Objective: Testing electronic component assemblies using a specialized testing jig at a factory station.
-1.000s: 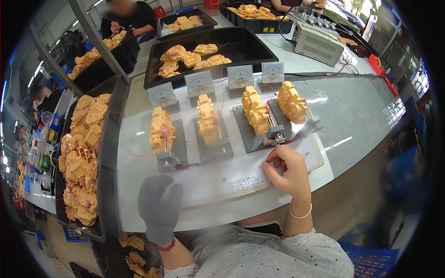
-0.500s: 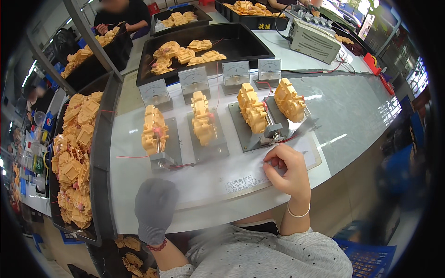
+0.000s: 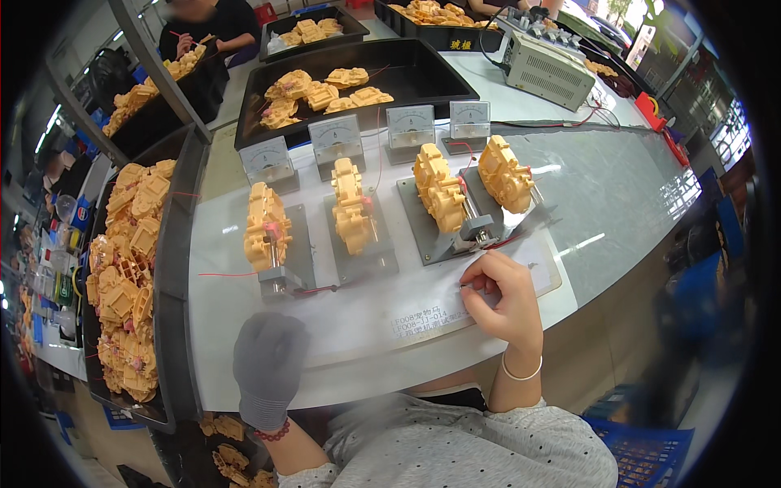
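Note:
My left hand (image 3: pixel 268 358), in a grey glove, hovers over the near edge of the table with its back up. Blur hides its fingers. My bare right hand (image 3: pixel 508 301) rests at the board's front right, its fingers curled and the thumb close to the forefinger. I cannot make out whether anything small is between them. Ahead stand yellow plastic gearboxes on grey test stands: the far-left gearbox (image 3: pixel 267 228), a second gearbox (image 3: pixel 351 211), a third gearbox (image 3: pixel 439 189) and the rightmost gearbox (image 3: pixel 505 175). The third stand (image 3: pixel 435 250) is nearest my right hand.
Dial meters (image 3: pixel 338 140) line up behind the gearboxes. A black tray (image 3: pixel 423 77) with several gearboxes lies beyond; a long bin (image 3: pixel 181 268) heaped with them runs along the left. A power supply unit (image 3: pixel 549 73) stands far right. A person (image 3: pixel 215 32) works at the back left.
The whole scene has shifted slightly left in the picture. My hands keep nearly the same places, and the gearboxes stay on their stands.

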